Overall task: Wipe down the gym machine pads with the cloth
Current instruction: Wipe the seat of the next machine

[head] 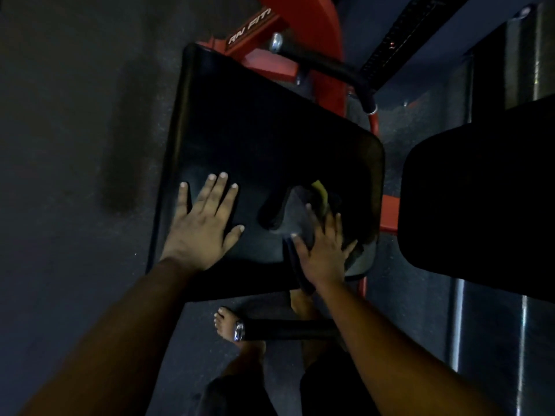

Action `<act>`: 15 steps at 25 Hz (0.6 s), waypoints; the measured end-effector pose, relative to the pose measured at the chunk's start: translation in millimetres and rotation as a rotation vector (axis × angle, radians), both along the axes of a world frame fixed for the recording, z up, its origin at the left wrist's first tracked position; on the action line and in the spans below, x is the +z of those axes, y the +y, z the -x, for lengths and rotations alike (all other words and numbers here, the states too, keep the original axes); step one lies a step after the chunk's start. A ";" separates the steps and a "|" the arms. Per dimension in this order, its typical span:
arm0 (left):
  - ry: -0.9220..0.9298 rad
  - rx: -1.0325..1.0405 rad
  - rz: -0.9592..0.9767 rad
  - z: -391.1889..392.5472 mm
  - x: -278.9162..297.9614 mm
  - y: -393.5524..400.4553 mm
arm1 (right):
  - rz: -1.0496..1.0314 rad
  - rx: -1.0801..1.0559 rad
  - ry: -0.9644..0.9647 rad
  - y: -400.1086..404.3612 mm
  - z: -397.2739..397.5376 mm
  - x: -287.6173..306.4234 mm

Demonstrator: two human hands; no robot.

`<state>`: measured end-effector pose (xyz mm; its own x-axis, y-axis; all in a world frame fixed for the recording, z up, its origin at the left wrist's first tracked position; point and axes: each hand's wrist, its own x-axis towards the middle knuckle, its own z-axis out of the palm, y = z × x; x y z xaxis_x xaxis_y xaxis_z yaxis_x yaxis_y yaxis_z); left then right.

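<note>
A large black seat pad (pixel 264 139) of a red-framed gym machine fills the middle of the view. My left hand (pixel 204 223) lies flat on its near left part, fingers spread, holding nothing. My right hand (pixel 322 250) presses a dark cloth (pixel 295 211) with a yellow-green patch onto the pad's near right corner. The hand is blurred. Part of the cloth hangs over the pad's near edge under my wrist.
A second black pad (pixel 480 199) stands close on the right. The red frame (pixel 300 31) and a black handle bar (pixel 336 73) lie beyond the seat. A black foot bar (pixel 288 328) crosses above my bare foot (pixel 225 322). Dark rubber floor (pixel 75 175) stretches left.
</note>
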<state>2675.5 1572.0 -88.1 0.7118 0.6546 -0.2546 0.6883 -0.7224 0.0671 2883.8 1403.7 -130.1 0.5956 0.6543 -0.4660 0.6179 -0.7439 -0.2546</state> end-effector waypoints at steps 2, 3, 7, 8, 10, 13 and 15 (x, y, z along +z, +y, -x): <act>0.002 -0.013 -0.017 -18.0 0.9 15.4 | 0.081 -0.298 -0.021 22.4 -59.9 -13.3; 0.004 -0.012 -0.028 -30.5 0.2 25.3 | 0.112 -0.502 0.004 41.7 -90.8 -17.6; -0.006 0.010 -0.068 -79.7 -4.1 65.4 | 0.115 -0.461 -0.040 88.6 -97.4 -17.1; 0.006 0.015 -0.072 -87.3 -6.5 71.7 | 0.048 -0.298 -0.039 80.1 -75.5 -15.7; 0.040 0.017 -0.109 -92.6 -12.1 74.2 | -0.012 -0.109 -0.034 52.5 -52.8 -10.1; 0.076 0.032 -0.128 -96.9 -15.8 74.1 | 0.057 -0.383 -0.061 77.1 -109.4 -26.4; 0.099 0.027 -0.139 -98.6 -15.0 75.5 | 0.047 -0.664 -0.051 122.1 -152.7 -29.5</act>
